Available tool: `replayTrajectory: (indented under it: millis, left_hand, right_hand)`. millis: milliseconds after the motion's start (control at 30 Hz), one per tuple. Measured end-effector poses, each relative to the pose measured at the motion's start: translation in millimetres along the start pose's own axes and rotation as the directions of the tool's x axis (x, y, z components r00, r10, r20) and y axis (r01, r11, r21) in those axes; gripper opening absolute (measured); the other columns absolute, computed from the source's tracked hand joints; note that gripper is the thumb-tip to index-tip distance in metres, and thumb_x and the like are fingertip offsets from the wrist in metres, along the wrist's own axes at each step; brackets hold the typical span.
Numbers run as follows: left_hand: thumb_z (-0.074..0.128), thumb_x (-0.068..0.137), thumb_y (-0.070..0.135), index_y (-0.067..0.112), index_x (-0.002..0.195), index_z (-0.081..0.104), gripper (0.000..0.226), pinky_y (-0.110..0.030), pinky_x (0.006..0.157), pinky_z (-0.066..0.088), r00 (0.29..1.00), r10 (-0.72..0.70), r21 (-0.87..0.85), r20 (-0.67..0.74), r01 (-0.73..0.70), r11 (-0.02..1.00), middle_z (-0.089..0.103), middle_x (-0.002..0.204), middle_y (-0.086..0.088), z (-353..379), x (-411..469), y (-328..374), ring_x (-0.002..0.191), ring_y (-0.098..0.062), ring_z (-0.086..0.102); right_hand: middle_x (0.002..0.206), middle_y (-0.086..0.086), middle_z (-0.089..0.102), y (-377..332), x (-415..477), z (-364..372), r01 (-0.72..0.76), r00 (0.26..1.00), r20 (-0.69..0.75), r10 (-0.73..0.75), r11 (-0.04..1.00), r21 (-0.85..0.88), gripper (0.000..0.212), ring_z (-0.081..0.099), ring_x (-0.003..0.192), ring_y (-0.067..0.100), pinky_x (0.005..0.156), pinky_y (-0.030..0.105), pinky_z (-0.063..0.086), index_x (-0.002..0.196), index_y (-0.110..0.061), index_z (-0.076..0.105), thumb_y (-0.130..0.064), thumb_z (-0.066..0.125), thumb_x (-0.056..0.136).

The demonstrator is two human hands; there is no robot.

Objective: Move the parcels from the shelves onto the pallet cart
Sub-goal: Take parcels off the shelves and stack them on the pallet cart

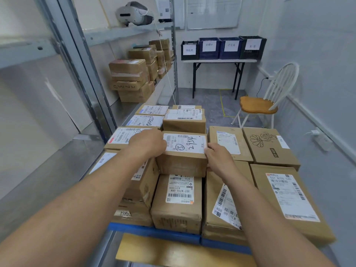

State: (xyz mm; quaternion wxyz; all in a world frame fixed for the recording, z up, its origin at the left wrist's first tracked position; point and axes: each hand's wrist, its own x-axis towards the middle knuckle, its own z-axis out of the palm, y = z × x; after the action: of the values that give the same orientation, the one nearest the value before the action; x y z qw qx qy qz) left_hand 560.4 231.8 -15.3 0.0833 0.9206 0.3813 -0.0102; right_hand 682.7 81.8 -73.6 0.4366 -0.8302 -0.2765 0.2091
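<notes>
A small cardboard parcel (184,157) with a white label marked "2934" sits on top of the stacked parcels on the blue pallet cart (154,233). My left hand (148,143) grips its left edge and my right hand (218,158) grips its right edge. Several other labelled parcels surround it on the cart, such as the long parcel (178,201) just below it. More brown parcels (133,78) are stacked on the metal shelf (161,89) at the back left.
The shelf's upright post (82,64) stands close on the left. A white chair with a wooden seat (258,105) is at the right. A folding table (219,61) with blue and black crates (221,48) stands against the back wall. A headset (134,14) lies on the upper shelf.
</notes>
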Motion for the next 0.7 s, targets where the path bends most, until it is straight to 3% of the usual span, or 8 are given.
replayTrajectory:
  millis: [100,200,333,500,700]
  left_hand:
    - [0.039,0.090,0.018,0.017,0.073,0.047,0.018,-0.030,0.061,0.037,0.999,-0.007,0.014,0.034,0.006,1.000,0.053,0.082,-0.002,0.8,-1.9,-0.3,0.078,-0.021,0.051]
    - [0.040,0.092,0.019,0.012,0.086,0.059,0.021,-0.030,0.060,0.038,0.999,0.005,0.023,0.044,-0.006,1.000,0.050,0.075,-0.002,3.6,-4.5,-1.7,0.075,-0.020,0.051]
    - [0.040,0.092,0.018,0.005,0.096,0.059,0.024,-0.030,0.057,0.035,0.999,0.015,0.022,0.041,-0.016,1.000,0.056,0.079,-0.007,2.5,-5.1,-3.1,0.078,-0.023,0.056]
    - [0.042,0.089,0.018,0.017,0.069,0.053,0.022,-0.028,0.053,0.033,0.999,0.023,-0.013,0.030,-0.023,1.000,0.053,0.072,0.000,1.3,-3.2,-6.7,0.071,-0.019,0.050]
    - [0.041,0.090,0.017,0.018,0.064,0.043,0.026,-0.029,0.054,0.033,0.996,0.034,0.006,0.084,-0.034,0.999,0.049,0.072,0.001,5.2,0.6,-6.7,0.071,-0.019,0.048]
  right_hand:
    - [0.098,0.007,0.063,-0.1,-2.5,2.1,-0.017,1.000,0.002,0.017,1.000,-0.017,0.030,0.058,0.093,0.028,0.085,0.052,0.052,0.100,-0.007,0.062,-0.017,0.035,0.092]
    - [0.098,0.008,0.063,-0.9,-4.2,3.2,-0.024,1.000,0.002,0.024,0.999,-0.035,0.030,0.058,0.092,0.028,0.084,0.053,0.052,0.102,-0.005,0.062,-0.017,0.036,0.092]
    - [0.101,0.013,0.063,-3.2,-3.7,2.6,-0.036,0.999,0.006,0.036,0.998,-0.042,0.031,0.059,0.093,0.032,0.083,0.055,0.052,0.103,-0.001,0.061,-0.015,0.037,0.090]
    - [0.096,0.020,0.062,-2.1,-3.4,1.6,-0.040,0.999,-0.011,0.040,0.997,-0.068,0.030,0.061,0.089,0.038,0.077,0.056,0.054,0.094,0.006,0.059,-0.015,0.039,0.089]
    - [0.095,0.017,0.063,-1.3,-2.4,4.5,-0.061,0.998,-0.023,0.059,0.994,-0.095,0.031,0.062,0.087,0.035,0.079,0.054,0.054,0.097,0.002,0.061,-0.019,0.039,0.093]
